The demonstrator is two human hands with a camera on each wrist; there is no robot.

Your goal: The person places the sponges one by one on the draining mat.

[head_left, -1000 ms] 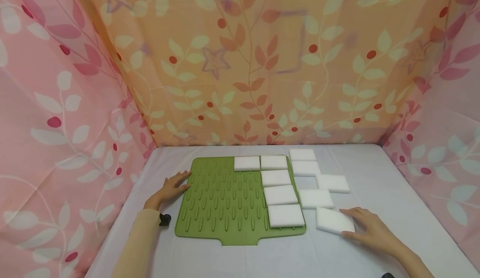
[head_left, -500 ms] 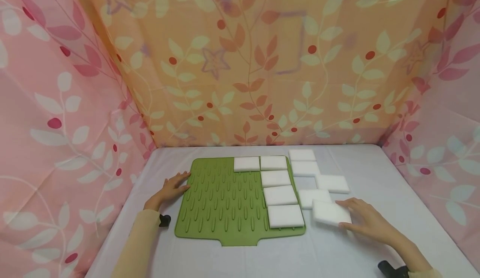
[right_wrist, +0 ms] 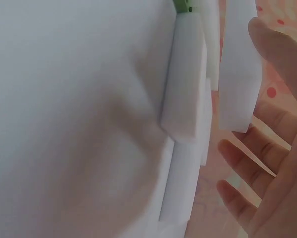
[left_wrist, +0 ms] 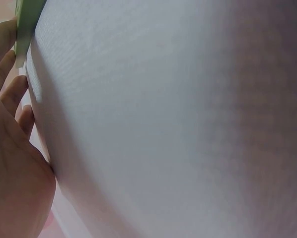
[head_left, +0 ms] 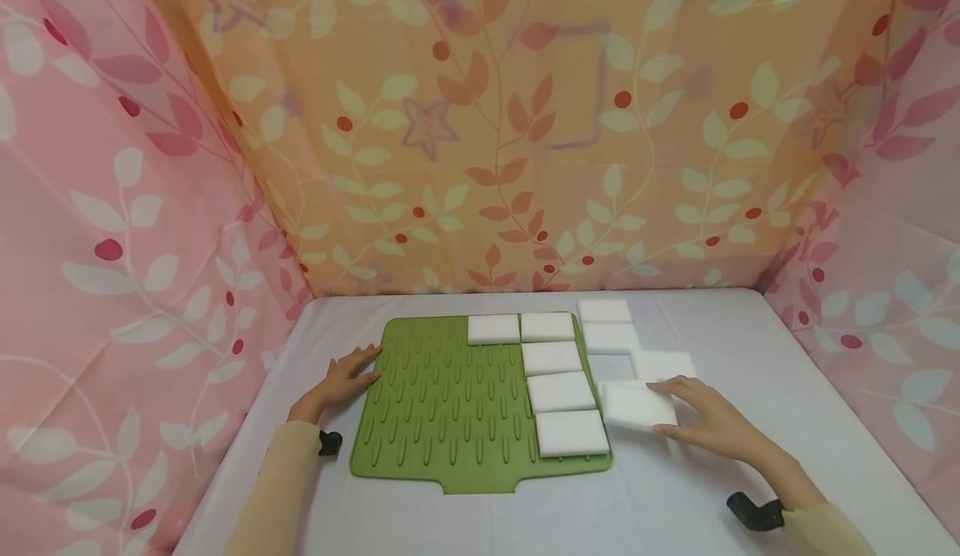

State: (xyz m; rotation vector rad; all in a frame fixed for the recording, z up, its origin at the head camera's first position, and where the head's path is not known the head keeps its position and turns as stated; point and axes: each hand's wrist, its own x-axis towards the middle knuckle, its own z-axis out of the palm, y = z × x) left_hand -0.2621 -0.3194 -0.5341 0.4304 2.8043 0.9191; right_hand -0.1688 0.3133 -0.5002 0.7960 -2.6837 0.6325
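My right hand (head_left: 708,419) pinches a white melamine sponge (head_left: 637,406) by its right end, thumb on the near side and fingers on the far side. In the right wrist view the pinched sponge (right_wrist: 239,69) is held apart from the other sponges (right_wrist: 184,74). In the head view it covers most of a sponge lying on the table. A green silicone mat (head_left: 442,406) with raised ridges lies at the middle of the table. My left hand (head_left: 341,381) rests on the table, fingertips at the mat's left edge (left_wrist: 27,32).
Several white sponges form a column along the mat's right side, like the near-corner sponge (head_left: 572,433); another sponge (head_left: 493,328) sits at its back edge. More loose sponges (head_left: 609,338) lie on the white tablecloth (head_left: 750,348) right of the mat. Patterned curtains (head_left: 480,122) enclose the table.
My right hand has lifted the sponge from the table and carried it left and away from me, toward the mat's right edge. The left hand has stayed in place.
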